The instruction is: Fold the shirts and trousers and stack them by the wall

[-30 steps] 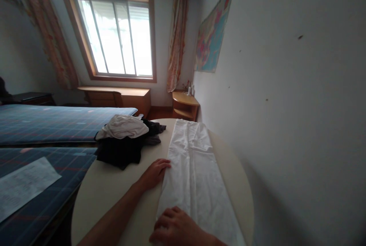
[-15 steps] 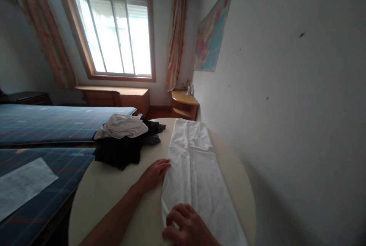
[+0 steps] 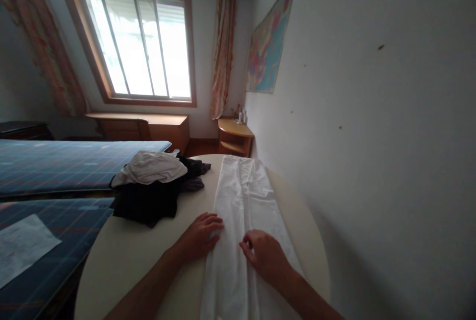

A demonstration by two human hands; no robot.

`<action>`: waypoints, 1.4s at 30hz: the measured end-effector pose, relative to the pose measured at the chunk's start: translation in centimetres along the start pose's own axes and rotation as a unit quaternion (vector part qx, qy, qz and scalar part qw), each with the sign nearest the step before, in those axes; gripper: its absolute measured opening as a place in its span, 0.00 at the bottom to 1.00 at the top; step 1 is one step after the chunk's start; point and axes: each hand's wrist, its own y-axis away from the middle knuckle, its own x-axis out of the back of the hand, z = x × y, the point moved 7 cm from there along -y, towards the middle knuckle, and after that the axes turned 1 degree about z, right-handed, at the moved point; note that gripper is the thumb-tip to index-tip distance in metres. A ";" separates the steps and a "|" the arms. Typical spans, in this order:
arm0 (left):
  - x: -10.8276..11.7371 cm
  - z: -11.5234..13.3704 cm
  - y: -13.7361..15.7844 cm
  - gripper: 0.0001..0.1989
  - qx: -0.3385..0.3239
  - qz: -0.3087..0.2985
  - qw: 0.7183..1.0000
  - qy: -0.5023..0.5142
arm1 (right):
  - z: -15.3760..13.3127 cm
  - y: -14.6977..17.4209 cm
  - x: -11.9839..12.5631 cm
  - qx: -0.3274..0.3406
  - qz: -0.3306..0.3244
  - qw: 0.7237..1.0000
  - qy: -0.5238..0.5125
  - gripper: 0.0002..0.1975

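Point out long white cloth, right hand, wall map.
Long white cloth point(image 3: 241, 213), head view: surface near its middle.
Right hand point(image 3: 267, 254), head view: back of the hand.
Wall map point(image 3: 268, 45), head view: middle of the sheet.

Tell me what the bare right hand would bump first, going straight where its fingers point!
Probably the bare left hand, at the left edge of the long white cloth. The right hand may brush that cloth first; its height is unclear.

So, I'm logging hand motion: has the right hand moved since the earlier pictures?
Yes. Judged against the round table, the right hand has moved farther along the white cloth, toward the window, and somewhat rightward.
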 end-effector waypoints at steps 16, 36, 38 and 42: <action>-1.2 2.3 0.8 0.36 0.001 -0.116 0.993 -0.021 | 3.5 -2.8 -1.5 -0.055 -0.048 0.982 -0.172 0.11; -2.0 2.3 1.1 0.41 0.025 -0.122 0.992 -0.035 | 3.1 -1.8 -1.1 0.033 -0.089 0.964 -0.247 0.19; -2.0 1.7 1.1 0.42 0.034 -0.124 0.991 -0.044 | 3.1 -1.6 -1.0 0.023 -0.093 0.959 -0.266 0.19; -1.9 0.1 0.8 0.46 0.045 -0.131 0.989 -0.055 | 2.1 -0.5 -1.0 0.048 -0.134 0.967 -0.213 0.30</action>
